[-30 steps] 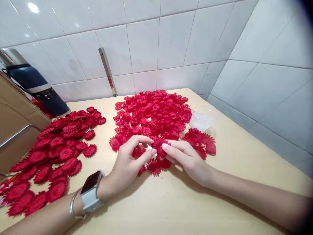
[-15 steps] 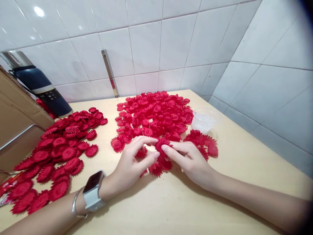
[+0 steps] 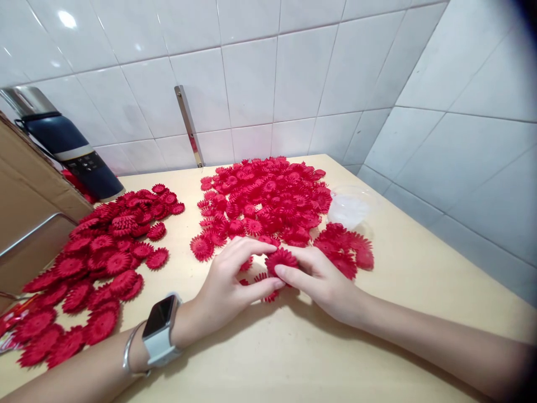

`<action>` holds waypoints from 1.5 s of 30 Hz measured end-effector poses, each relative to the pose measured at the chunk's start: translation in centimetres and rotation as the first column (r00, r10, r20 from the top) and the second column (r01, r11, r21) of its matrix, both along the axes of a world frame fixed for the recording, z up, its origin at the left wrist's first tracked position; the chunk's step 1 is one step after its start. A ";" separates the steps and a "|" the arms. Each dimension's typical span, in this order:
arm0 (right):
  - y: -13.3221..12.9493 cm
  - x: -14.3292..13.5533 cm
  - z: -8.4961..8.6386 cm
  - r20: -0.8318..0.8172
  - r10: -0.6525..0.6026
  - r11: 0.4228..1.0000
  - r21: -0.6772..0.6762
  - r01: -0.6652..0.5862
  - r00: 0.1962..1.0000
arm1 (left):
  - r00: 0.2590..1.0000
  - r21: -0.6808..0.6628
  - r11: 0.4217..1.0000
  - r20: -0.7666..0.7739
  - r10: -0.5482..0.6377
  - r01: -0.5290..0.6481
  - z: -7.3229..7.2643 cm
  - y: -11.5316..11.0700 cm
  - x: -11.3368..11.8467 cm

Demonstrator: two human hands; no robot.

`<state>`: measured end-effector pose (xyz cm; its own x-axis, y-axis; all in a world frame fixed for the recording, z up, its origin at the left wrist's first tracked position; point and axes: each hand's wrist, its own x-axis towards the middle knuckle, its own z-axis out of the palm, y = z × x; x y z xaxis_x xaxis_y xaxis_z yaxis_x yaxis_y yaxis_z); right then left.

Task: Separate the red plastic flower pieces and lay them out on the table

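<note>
Between my two hands is a round red flower [image 3: 280, 258] with pointed, notched petals, its face turned up toward me. My right hand [image 3: 325, 282] pinches its right edge, the thumb on top and the fingers behind. The thumb and forefinger of my left hand [image 3: 232, 274] curve round its left side, their tips at the upper and lower rim. Just beneath lies another red flower [image 3: 268, 292], partly covered by my left thumb. Beyond my hands spreads a large heap of similar red flowers [image 3: 268, 196].
A second pile of red flowers [image 3: 113, 252] lies to the left, near a cardboard box [image 3: 37, 184] and a dark blue flask [image 3: 78, 148]. Past my right hand are loose red petal pieces [image 3: 346, 249] and a clear plastic container [image 3: 352, 207]. Tiled walls [image 3: 251, 78] border the table [image 3: 335, 364].
The held flower has turned to show more of its face, slightly lower. My left thumb and forefinger have moved right, to its rim. The flowers beneath are more hidden.
</note>
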<state>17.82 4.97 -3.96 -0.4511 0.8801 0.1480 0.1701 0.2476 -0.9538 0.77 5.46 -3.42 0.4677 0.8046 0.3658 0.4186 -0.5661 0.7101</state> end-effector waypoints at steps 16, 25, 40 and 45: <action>-0.2 -0.1 -0.5 0.174 -0.097 0.988 0.138 0.074 0.980 | 0.999 0.032 0.999 0.001 -0.039 0.039 0.2 0.0 0.0; -0.1 0.1 -0.5 0.018 0.004 1.000 -0.008 -0.004 1.000 | 0.993 0.025 0.996 0.074 -0.092 0.091 0.1 0.0 -0.1; 0.1 -0.1 -0.5 -0.014 -0.067 0.996 -0.062 0.066 0.998 | 0.952 -0.400 0.916 0.292 0.096 0.030 -0.4 0.8 0.0; -0.1 -0.5 -0.5 0.087 -0.346 0.938 0.022 0.345 0.934 | 0.890 -0.501 0.854 0.442 0.115 0.138 -0.6 1.0 0.1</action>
